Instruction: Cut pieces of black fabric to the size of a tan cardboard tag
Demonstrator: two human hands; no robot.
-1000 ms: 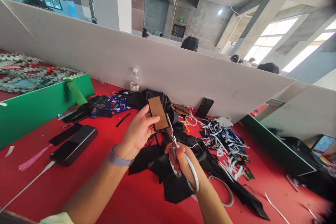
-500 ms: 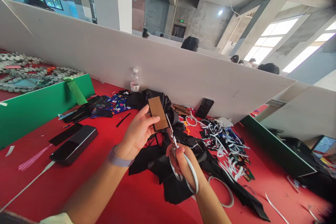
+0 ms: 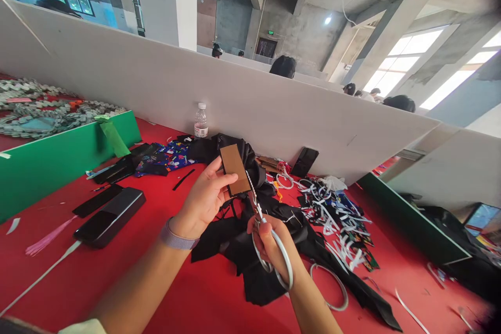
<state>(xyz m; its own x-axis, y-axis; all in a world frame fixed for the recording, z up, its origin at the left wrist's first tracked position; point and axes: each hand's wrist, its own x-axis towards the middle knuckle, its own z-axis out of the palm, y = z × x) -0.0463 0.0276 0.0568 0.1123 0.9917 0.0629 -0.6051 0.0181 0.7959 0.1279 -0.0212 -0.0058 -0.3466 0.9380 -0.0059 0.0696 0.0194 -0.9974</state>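
Pinched between the thumb and fingers of my left hand [image 3: 205, 195] is a brown cardboard rectangle [image 3: 234, 163], held tilted above the table, with a dark layer showing along its lower edge. My right hand [image 3: 274, 240] grips white-handled scissors [image 3: 282, 258]. Their metal blades point up and away from me, right beside the cardboard's right edge; whether they touch it I cannot tell. Black fabric [image 3: 258, 282] lies crumpled on the table beneath both hands. Another white-handled loop [image 3: 336, 297] rests to the right of my right wrist.
A black box-like device [image 3: 111, 216] with a white cable sits on the red table at left. A plastic bottle [image 3: 201, 121] stands by the white partition [image 3: 235, 86], and a phone [image 3: 305, 162] leans there. Scraps [image 3: 336, 214] pile at right. Green boards [image 3: 70, 162] border the sides.
Almost nothing differs. My hands, the cardboard and the scissors keep nearly the same positions, with only a tiny shift to the left.
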